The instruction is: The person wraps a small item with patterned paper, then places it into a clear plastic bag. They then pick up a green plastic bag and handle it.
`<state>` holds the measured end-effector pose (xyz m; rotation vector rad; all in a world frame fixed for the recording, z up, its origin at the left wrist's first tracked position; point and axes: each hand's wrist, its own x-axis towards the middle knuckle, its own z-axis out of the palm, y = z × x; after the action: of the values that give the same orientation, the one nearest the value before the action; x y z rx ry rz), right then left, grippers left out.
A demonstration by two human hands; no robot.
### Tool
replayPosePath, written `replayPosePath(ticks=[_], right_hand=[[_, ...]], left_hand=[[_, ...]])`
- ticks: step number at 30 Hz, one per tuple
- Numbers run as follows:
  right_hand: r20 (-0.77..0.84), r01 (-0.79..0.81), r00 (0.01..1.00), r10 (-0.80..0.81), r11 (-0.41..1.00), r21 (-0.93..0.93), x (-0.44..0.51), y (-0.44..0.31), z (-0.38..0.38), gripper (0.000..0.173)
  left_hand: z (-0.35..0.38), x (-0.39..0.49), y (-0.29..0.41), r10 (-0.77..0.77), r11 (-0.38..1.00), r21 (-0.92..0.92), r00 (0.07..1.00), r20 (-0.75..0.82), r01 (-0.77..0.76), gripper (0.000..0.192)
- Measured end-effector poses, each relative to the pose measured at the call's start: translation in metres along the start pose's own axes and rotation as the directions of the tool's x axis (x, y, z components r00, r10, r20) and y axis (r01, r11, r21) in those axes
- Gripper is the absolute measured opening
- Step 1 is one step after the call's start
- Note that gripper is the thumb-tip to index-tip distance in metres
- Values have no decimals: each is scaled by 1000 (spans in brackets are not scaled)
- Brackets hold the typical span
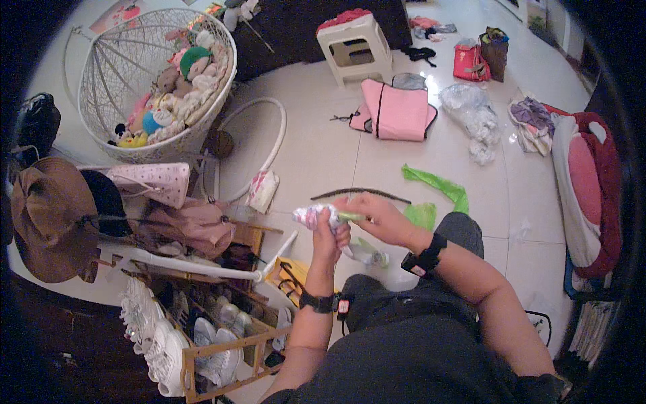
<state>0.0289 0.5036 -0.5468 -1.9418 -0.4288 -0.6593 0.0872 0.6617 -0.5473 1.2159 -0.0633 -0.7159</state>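
Observation:
My left hand (330, 237) is closed around a crumpled, shiny bundle (315, 216), white with pinkish marks, perhaps plastic. Just right of it, my right hand (376, 217) is at a green-and-white strip (352, 216) beside the bundle; its fingers are bent and slightly blurred, so their grip is unclear. Below the hands, a translucent plastic piece with green parts (371, 254) lies low before me. On the floor beyond are a thin dark curved strip (359, 191) and green plastic material (444, 186).
A wooden shoe rack (229, 353) with white shoes stands at lower left, near a white pole (202, 265). A hanging chair (96, 96) holds plush toys. Pink folded bags (401, 111), clear plastic (472, 113) and a white stool (353, 48) stand or lie farther out.

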Motion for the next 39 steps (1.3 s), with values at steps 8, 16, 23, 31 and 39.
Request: replayPosePath(ticks=[8, 16, 23, 31, 39], right_hand=[[463, -673, 738, 491, 577, 462, 3, -7, -4, 39], [45, 212, 976, -215, 870, -445, -5, 3, 7, 41], [351, -576, 804, 481, 481, 661, -9, 1, 7, 36], [4, -19, 1000, 21, 965, -262, -14, 1, 12, 28], [457, -740, 652, 605, 375, 558, -19, -6, 5, 35]], left_hand=[[3, -3, 7, 80, 976, 193, 991, 110, -100, 56], [0, -3, -5, -38, 978, -203, 999, 11, 40, 38], [-1, -13, 3, 156, 983, 87, 983, 102, -165, 39], [-4, -4, -10, -102, 991, -93, 994, -45, 98, 31], [-8, -5, -16, 113, 992, 60, 989, -98, -108, 22]])
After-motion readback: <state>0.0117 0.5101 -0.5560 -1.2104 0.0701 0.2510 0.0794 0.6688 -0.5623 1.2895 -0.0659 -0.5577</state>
